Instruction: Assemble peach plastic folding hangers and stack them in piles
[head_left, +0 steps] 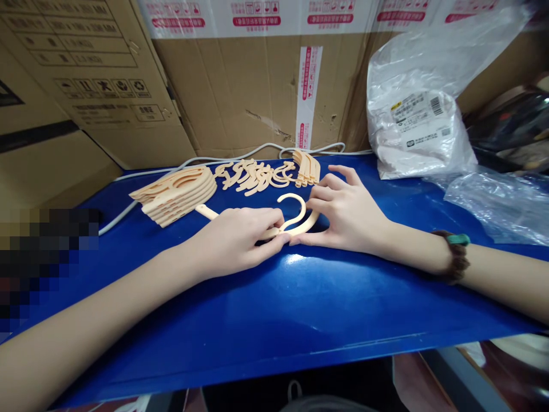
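The left hand [240, 237] has thumb and fingers pinched on a pale cream hanger [307, 225], close to the base of its smooth, rounded hook [303, 209]; one flat end of the hanger pokes out beyond the knuckles. The right hand [349, 209] grips the other, curved arm of the hanger between thumb and fingers, its outer fingers loosely fanned and lifted. A fuzzy dark brown band [452, 257] with a teal piece circles the right wrist. The hanger is at the middle of the table [266, 320], whose slick blue surface throws back a bright glare just below the hands. Just beyond the left hand lies a layered stack of flat cream pieces [180, 191], with wavy edges and cut-out slots. Next to it spreads a jumbled heap of small curved hooks [257, 177], and right of that sits a neat bundle of slim, bowed strips [307, 170]. A thin pale cord [253, 151] loops along the table's far edge, before a creased brown cardboard box [240, 80] sealed with red-and-white tape [309, 97]. A second, printed carton [98, 63] stands to the left; on the right slumps a crinkled, translucent plastic bag [420, 126] with a label, beside a clear, wrinkled sheet of plastic [501, 200].
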Demonstrator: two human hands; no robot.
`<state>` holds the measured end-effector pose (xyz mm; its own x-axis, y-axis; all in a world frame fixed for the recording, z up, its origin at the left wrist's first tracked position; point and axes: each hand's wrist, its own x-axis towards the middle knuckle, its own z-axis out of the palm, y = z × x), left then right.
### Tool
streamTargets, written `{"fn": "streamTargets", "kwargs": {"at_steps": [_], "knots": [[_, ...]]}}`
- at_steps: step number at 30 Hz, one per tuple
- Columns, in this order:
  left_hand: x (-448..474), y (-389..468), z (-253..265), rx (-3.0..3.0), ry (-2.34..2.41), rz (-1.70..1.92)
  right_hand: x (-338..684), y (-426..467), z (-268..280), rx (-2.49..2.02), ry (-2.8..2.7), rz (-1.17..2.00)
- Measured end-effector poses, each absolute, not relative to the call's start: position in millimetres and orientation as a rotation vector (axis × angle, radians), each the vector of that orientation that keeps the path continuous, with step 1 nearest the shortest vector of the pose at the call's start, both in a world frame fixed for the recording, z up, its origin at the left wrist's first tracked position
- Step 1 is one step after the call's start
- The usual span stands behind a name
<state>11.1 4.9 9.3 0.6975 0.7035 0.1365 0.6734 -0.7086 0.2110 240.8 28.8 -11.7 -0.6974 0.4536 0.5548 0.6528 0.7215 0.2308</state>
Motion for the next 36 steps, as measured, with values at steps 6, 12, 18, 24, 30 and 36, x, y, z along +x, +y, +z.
{"fn": "streamTargets", "kwargs": {"at_steps": [6,12,18,24,30,36], "knots": [[10.3,5.5,8.3,2.838,1.101,0.253,240.6,28.5,-13.2,-0.902,-2.472,-0.556],[10.9,3.8,9.6,2.856,1.085,0.248,240.5,28.7,-13.7,-0.915,-2.49,-0.502],[11.7,3.7,8.9,2.878,1.044,0.259,240.2,29.2,-16.2,-0.879,-2.463,-0.466],[11.7,3.9,9.4,2.901,1.034,0.244,238.9,28.9,-15.7,-0.895,-2.473,-0.44],[13.5,2.9,9.0,2.901,1.055,0.206,239.4,29.3,-14.4,-0.864,-2.488,-0.454],[14.2,2.2,10.8,2.87,1.088,0.193,240.0,25.9,-11.2,-0.816,-2.438,-0.531]]}}
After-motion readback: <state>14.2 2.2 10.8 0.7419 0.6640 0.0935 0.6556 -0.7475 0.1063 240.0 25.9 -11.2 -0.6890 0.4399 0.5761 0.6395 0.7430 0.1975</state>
